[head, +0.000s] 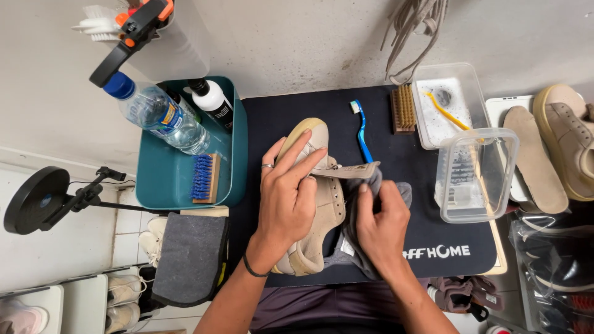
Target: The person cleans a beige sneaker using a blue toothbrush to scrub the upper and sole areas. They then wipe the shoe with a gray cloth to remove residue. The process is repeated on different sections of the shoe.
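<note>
"Dark mat [427,167] on the table, and right in the middle lies a tan shoe [315,204] on its side. See it?"

"Yes — the toe points away from the person and the heel sits near their lap. Who holds it?"

"The left hand [288,198] lies over the shoe, fingers spread and pressed around its side, gripping it. There is a ring on one finger and a dark band on the wrist."

"And the other hand?"

"The right hand [380,226] has its fingers bunched tight on a grey cloth [371,185], pushed up against the shoe's open top by the tongue."

"What is close by?"

"A blue toothbrush [361,133] lies on the mat just past the shoe. Beside it is a wooden brush [403,109]. Two clear plastic tubs [473,176] sit on the right — one has a yellow brush [447,111] in it."

"And on the left?"

"A teal tray [164,185] holding a water bottle [158,114], a dark-capped bottle [212,102] and a blue-bristled brush [204,178]. Another tan shoe [569,142] and a loose insole [537,158] rest far right."
</note>
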